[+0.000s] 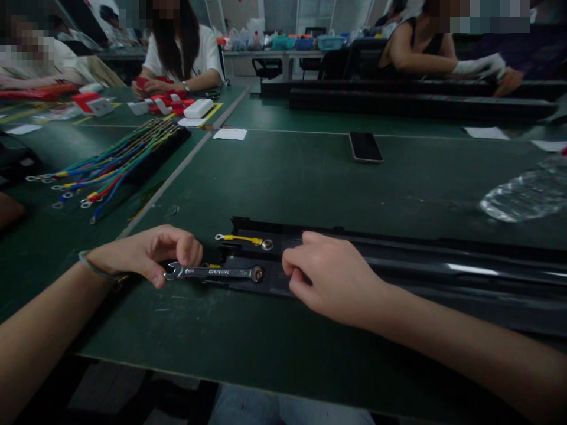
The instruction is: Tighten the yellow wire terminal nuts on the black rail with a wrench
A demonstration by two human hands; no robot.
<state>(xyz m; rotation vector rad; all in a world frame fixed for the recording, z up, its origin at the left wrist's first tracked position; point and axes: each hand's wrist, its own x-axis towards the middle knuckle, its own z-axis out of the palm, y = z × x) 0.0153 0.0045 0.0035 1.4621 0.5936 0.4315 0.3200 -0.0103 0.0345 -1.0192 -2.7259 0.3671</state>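
Observation:
My left hand (150, 254) pinches the open end of a small silver wrench (215, 273), whose ring end sits on a bolt at the left end of a long black rail (398, 262). A short yellow wire with ring terminals (241, 239) lies fixed to the rail just beyond the wrench. With its fingers curled, my right hand (330, 277) rests on the rail right of the wrench and presses it down; I cannot see anything inside the fingers.
A bundle of coloured wires with ring terminals (110, 168) lies at the left. A black phone (365, 146) and a clear plastic bottle (527, 192) lie beyond the rail. Other people sit across the green table (287, 183) with red parts and black rails.

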